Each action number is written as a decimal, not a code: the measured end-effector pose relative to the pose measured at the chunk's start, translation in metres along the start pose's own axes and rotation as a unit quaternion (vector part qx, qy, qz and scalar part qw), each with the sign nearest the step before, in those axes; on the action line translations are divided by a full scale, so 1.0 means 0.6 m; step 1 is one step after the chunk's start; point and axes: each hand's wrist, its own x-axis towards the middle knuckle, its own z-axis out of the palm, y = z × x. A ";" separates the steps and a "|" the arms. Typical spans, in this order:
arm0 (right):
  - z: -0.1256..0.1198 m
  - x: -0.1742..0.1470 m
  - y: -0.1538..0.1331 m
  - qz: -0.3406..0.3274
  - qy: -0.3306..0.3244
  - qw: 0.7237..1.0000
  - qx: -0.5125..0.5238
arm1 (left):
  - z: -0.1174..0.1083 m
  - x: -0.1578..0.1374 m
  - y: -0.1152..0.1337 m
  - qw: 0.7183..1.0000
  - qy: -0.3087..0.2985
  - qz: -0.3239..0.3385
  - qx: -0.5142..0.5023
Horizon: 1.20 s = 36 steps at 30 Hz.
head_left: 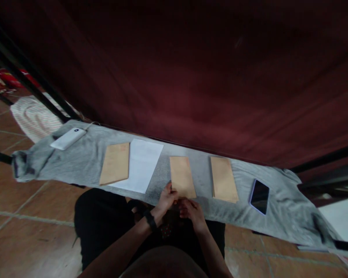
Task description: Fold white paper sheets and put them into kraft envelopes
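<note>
A brown paper envelope [182, 173] lies before me at the front edge of the cloth-covered bench, its near end between my hands. My left hand [166, 199], with a dark band at the wrist, pinches its lower left corner. My right hand [193, 212] is at the near edge, fingers curled against the paper; the fingertips are partly hidden and dim. To the right is a stack of similar brown envelopes [224, 179]. Another brown stack [114, 164] sits on the left, overlapping white paper sheets [142, 164].
Grey cloth [87, 162] covers the narrow bench. A phone [259, 197] lies toward the right, and a white device [69, 139] with a cable is at the far left. A dark red curtain [185, 96] hangs behind. Black metal bars [26, 79] stand at the left side.
</note>
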 end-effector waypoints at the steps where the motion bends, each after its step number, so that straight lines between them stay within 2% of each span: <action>1: -0.005 -0.001 -0.004 -0.024 -0.002 0.998 -0.049 | -0.006 0.003 -0.003 1.000 0.000 -0.002 0.016; 3: -0.014 0.003 -0.015 -0.127 0.001 0.973 -0.192 | -0.013 0.008 -0.007 0.999 0.002 -0.003 0.043; 5: -0.018 0.012 -0.022 -0.253 -0.006 0.903 -0.348 | -0.016 0.012 -0.010 0.998 -0.003 -0.003 0.065; 7: -0.017 0.025 -0.020 -0.333 -0.019 0.821 -0.464 | -0.018 0.015 -0.010 0.997 -0.015 -0.006 0.079; 9: -0.013 0.038 -0.010 -0.367 -0.011 0.752 -0.548 | -0.020 0.018 -0.009 0.996 -0.030 -0.012 0.088; 10: -0.012 0.043 -0.003 -0.374 0.000 0.726 -0.577 | -0.022 0.019 -0.009 0.995 -0.036 -0.016 0.091; 13: -0.008 0.052 0.016 -0.380 0.031 0.683 -0.623 | -0.025 0.021 -0.008 0.994 -0.039 -0.018 0.096; 16: -0.008 0.054 0.026 -0.384 0.044 0.665 -0.640 | -0.025 0.020 -0.010 0.994 -0.026 -0.012 0.101; 18: -0.007 0.054 0.028 -0.380 0.053 0.662 -0.644 | -0.024 0.018 -0.011 0.994 -0.017 -0.007 0.106; 29: -0.004 0.058 0.036 -0.370 0.076 0.708 -0.597 | -0.021 0.011 -0.002 0.992 0.004 0.013 0.123; 36: -0.002 0.057 0.034 -0.345 0.080 0.711 -0.607 | -0.025 0.017 -0.006 0.990 -0.004 0.022 0.136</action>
